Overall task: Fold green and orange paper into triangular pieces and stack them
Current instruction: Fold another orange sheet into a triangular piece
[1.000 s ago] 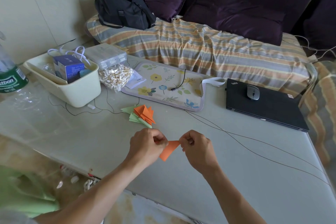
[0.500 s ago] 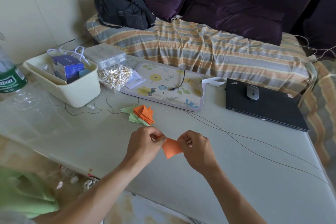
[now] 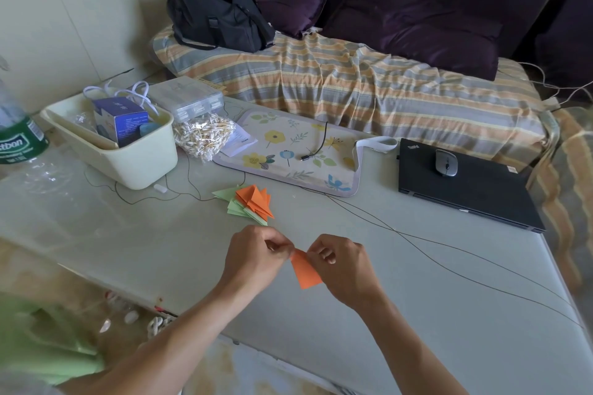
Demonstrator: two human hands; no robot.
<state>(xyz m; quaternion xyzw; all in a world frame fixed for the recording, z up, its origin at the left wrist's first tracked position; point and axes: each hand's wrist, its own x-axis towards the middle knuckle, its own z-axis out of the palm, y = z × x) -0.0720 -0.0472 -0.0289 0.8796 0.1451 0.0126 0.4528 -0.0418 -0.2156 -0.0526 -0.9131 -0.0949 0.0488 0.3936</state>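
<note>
single head view, looks forward-down over table (image 3: 417,314), hands near, probably seated.

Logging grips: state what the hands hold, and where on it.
Both hands pinch one orange paper piece at its upper end: left hand on the top left corner, right hand along the right edge.

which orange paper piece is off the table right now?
The orange piece pinched between the left hand and right hand; the other orange pieces lie stacked on the table.
</note>
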